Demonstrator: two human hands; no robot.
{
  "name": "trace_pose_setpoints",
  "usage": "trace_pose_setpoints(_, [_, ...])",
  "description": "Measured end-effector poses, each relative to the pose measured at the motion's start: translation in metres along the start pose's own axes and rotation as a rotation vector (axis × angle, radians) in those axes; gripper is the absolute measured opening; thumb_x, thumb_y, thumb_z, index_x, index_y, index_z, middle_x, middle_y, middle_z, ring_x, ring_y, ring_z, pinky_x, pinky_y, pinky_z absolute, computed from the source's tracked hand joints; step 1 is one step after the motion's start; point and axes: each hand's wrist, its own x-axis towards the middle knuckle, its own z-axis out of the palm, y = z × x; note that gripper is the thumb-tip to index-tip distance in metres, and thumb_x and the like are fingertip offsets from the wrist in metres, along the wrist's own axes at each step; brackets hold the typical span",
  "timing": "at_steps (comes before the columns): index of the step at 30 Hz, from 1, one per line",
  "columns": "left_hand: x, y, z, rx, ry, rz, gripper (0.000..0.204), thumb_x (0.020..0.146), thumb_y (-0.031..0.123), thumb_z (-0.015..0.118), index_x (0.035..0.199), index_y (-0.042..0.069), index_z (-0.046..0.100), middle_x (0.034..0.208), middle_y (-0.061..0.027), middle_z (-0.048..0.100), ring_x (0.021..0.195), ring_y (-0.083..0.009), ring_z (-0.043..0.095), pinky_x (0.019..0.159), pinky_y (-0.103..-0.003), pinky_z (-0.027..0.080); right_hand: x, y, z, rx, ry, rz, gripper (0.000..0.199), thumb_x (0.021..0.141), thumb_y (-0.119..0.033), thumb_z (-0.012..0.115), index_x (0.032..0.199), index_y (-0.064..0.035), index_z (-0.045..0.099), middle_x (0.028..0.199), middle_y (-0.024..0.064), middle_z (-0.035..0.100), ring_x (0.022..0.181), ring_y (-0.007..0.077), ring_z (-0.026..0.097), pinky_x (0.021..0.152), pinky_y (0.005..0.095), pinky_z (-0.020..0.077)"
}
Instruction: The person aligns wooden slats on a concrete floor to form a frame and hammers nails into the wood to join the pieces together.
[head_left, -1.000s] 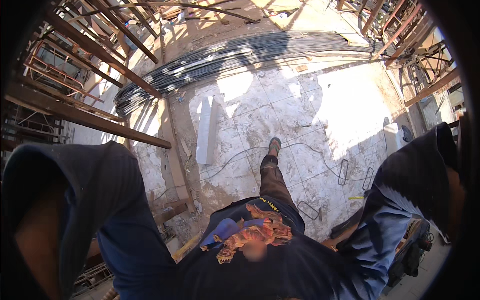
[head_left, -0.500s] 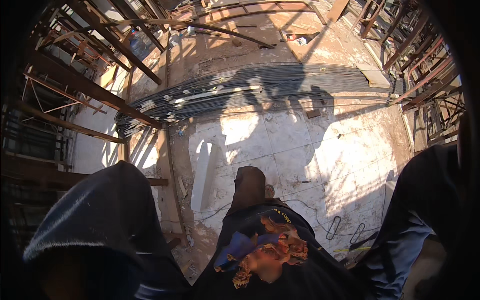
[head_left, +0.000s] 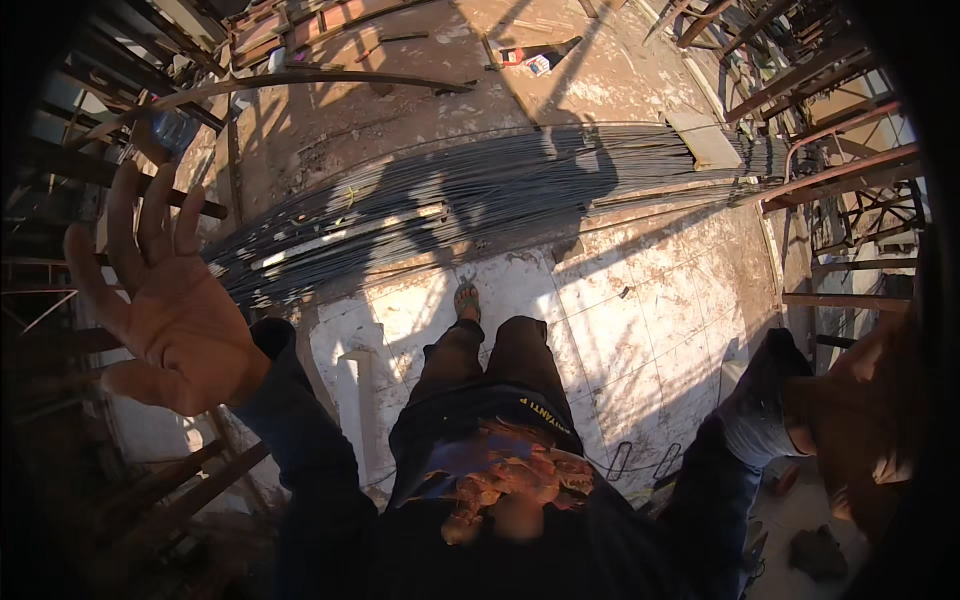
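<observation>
My left hand is raised at the left, palm toward the camera, fingers spread wide, holding nothing. My right hand is at the right edge in shadow, its fingers hard to make out; nothing shows in it. Both arms wear dark sleeves. Below me are my dark trousers and a sandalled foot on a whitish slab floor. A long bundle of steel reinforcing bars lies across the ground ahead of my foot.
Rusty scaffold poles and frames stand on the right and on the left. A pale plank lies on the slab. Bent wire stirrups lie near my right leg. Bare earth stretches beyond the bars.
My left arm has swung up and out, so the open palm now shows. The view has tilted forward, bringing the bar bundle closer to the middle. My right arm has moved outward.
</observation>
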Motion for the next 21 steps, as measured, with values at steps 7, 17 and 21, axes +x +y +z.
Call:
trace_pose_setpoints(7, [-0.277, -0.25, -0.06, 0.646, -1.309, -1.329, 0.066, 0.09, 0.048, 0.059, 0.137, 0.004, 0.046, 0.126, -0.0234, 0.057, 0.113, -0.0358, 0.058, 0.097, -0.043, 0.045, -0.29, 0.161, 0.075, -0.115, 0.19, 1.8, 0.04, 0.095, -0.028, 0.058, 0.124, -0.0003, 0.057, 0.119, 0.0124, 0.062, 0.106, 0.0235, 0.062, 0.087, 0.0342, 0.0494])
trace_pose_setpoints(17, [-0.342, -0.351, -0.05, 0.599, -1.591, -0.899, 0.019, 0.09, 0.022, 0.056, 0.102, 0.009, 0.064, 0.108, -0.0189, 0.064, 0.098, -0.036, 0.063, 0.082, -0.047, 0.052, -0.439, 0.31, 0.129, 0.381, -0.108, 2.181, 0.058, 0.099, -0.05, 0.041, 0.114, 0.0029, 0.06, 0.117, 0.0188, 0.063, 0.108, 0.0288, 0.061, 0.093, 0.0382, 0.0454])
trace_pose_setpoints(21, [-0.222, -0.451, 0.078, 0.463, -0.404, -1.774, 0.034, 0.095, 0.033, 0.057, 0.119, 0.009, 0.056, 0.095, -0.0023, 0.059, 0.076, -0.0155, 0.062, 0.051, -0.025, 0.043, -0.397, 0.42, 0.075, -0.111, -0.302, 1.984, 0.042, 0.096, -0.036, 0.056, 0.117, 0.0012, 0.058, 0.094, 0.014, 0.067, 0.086, 0.0186, 0.063, 0.074, 0.0325, 0.0504])
